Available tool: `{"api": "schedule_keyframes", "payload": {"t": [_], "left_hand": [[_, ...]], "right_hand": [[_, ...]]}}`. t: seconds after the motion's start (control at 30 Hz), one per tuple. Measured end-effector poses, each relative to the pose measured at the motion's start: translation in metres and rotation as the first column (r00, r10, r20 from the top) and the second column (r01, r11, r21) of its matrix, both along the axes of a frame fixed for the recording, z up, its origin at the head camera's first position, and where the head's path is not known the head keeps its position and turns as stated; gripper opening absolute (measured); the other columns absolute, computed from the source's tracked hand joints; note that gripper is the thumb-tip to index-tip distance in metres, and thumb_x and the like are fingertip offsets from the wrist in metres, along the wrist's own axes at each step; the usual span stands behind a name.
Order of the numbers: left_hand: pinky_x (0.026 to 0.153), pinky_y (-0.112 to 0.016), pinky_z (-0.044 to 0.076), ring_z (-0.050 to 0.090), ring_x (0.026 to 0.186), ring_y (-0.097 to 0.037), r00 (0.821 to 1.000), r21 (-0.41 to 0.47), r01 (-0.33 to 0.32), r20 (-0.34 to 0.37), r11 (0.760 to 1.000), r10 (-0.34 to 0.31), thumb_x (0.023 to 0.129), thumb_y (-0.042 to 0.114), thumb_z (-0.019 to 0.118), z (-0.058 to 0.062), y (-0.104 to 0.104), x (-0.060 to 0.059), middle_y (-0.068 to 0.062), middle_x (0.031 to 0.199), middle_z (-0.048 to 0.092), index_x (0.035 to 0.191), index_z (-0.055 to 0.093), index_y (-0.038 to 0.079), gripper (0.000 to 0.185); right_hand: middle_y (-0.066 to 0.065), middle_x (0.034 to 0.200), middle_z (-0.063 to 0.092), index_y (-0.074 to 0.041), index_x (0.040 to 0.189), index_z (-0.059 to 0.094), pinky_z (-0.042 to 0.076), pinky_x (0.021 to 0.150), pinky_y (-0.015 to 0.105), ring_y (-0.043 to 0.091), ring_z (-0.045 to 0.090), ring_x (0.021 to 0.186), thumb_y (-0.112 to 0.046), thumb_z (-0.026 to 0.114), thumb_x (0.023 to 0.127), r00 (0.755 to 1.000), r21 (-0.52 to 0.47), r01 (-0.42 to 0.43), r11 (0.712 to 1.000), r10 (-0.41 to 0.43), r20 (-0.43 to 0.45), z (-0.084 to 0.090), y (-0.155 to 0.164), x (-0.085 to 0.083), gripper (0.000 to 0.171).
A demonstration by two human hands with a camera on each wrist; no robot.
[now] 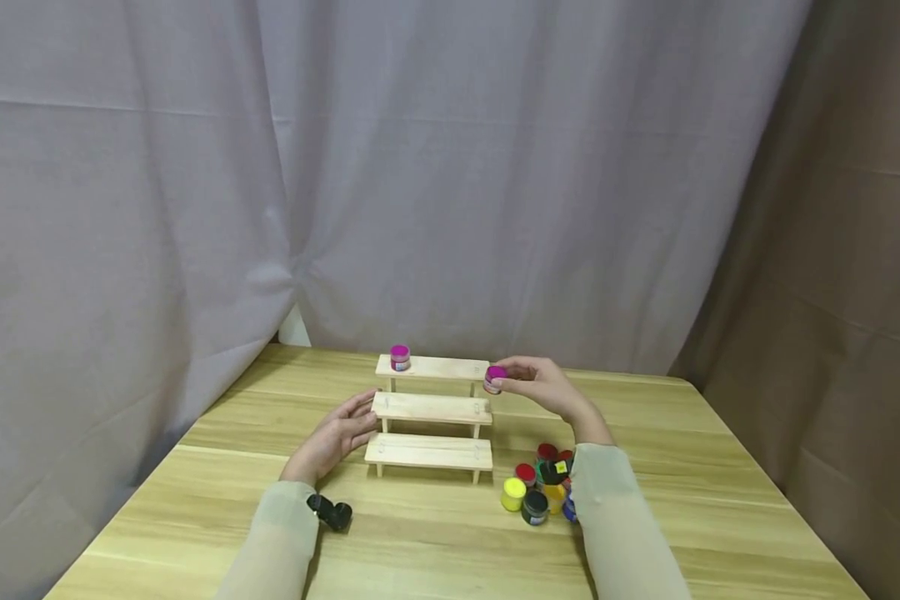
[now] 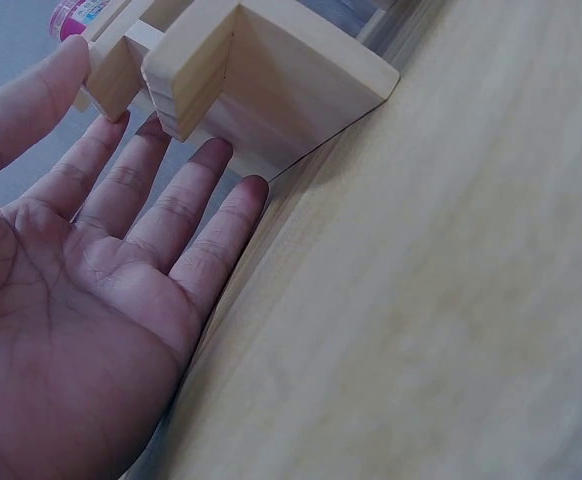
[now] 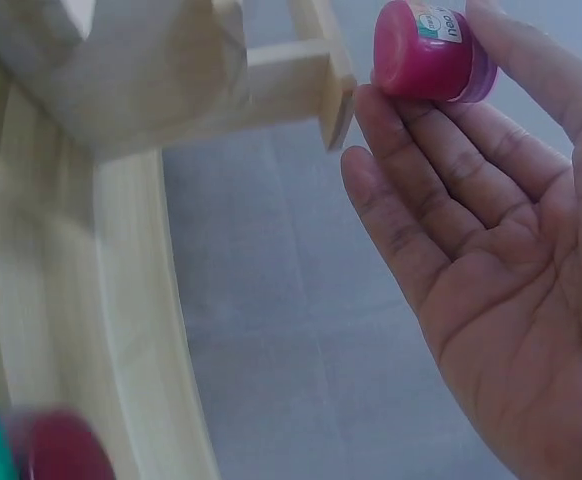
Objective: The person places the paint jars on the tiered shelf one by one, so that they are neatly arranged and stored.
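A wooden three-step display rack point(image 1: 429, 451) stands on the table. Its top step point(image 1: 446, 367) bears a small magenta paint jar point(image 1: 400, 359) near the left end. My right hand point(image 1: 547, 387) pinches a second magenta paint jar point(image 3: 426, 55) between thumb and fingers, beside the right end of the top step. The jar's label faces partly toward the right wrist camera. At the rack's left side is my left hand point(image 1: 332, 437), its fingers extended and the fingertips point(image 2: 251, 188) right at the steps' ends. Palm and fingers show nothing held in the left wrist view.
Several paint jars cluster right of the rack, among them a yellow jar point(image 1: 513, 495), a black jar point(image 1: 535, 507) and a red jar point(image 1: 525, 474). My right sleeve point(image 1: 618, 508) partly covers them. Behind the wooden table point(image 1: 405, 550) hangs a grey curtain point(image 1: 495, 183).
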State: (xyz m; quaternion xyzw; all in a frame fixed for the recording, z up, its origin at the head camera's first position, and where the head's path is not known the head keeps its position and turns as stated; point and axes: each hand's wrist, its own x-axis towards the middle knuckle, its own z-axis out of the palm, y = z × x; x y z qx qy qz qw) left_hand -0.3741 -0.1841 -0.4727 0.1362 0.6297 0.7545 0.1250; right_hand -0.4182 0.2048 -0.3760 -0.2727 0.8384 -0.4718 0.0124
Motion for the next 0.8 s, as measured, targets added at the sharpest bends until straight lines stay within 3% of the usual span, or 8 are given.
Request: {"api": "schedule_keyframes", "payload": {"t": [0.23, 0.6, 0.8], "left_hand": [[0.118, -0.046, 0.033, 0.049, 0.129, -0.018, 1.0, 0.003, -0.003, -0.006, 1.0, 0.003, 0.096, 0.017, 0.055, 0.001, 0.0, 0.0, -0.012, 0.157, 0.028, 0.154, 0.022, 0.016, 0.068], [0.118, -0.046, 0.033, 0.048, 0.13, -0.021, 1.0, 0.004, -0.021, -0.005, 1.0, 0.021, 0.095, 0.016, 0.056, 0.003, -0.002, -0.001, -0.012, 0.156, 0.03, 0.152, 0.028, 0.018, 0.063], [0.119, -0.047, 0.031, 0.039, 0.138, -0.028, 1.0, -0.004, 0.006, -0.014, 1.0, -0.006, 0.097, 0.017, 0.054, 0.002, 0.001, 0.0, -0.013, 0.158, 0.026, 0.154, 0.022, 0.016, 0.066]], "right_hand": [[0.004, 0.106, 0.073, -0.021, 0.113, 0.068, 0.055, 0.095, 0.041, 0.02, 0.068, 0.1, -0.042, 0.072, 0.084, 1.0, -0.046, -0.026, 0.999, 0.026, 0.005, 0.007, -0.019, -0.004, 0.037], [0.006, 0.104, 0.073, -0.018, 0.111, 0.069, 0.058, 0.088, 0.035, 0.02, 0.068, 0.097, -0.04, 0.074, 0.083, 0.999, -0.121, -0.022, 0.992, 0.019, -0.028, 0.014, -0.043, -0.007, 0.036], [0.004, 0.105, 0.073, -0.02, 0.112, 0.068, 0.058, 0.086, 0.032, 0.018, 0.068, 0.097, -0.042, 0.075, 0.082, 0.999, -0.133, 0.029, 0.991, -0.032, -0.019, 0.011, -0.065, -0.008, 0.038]]}}
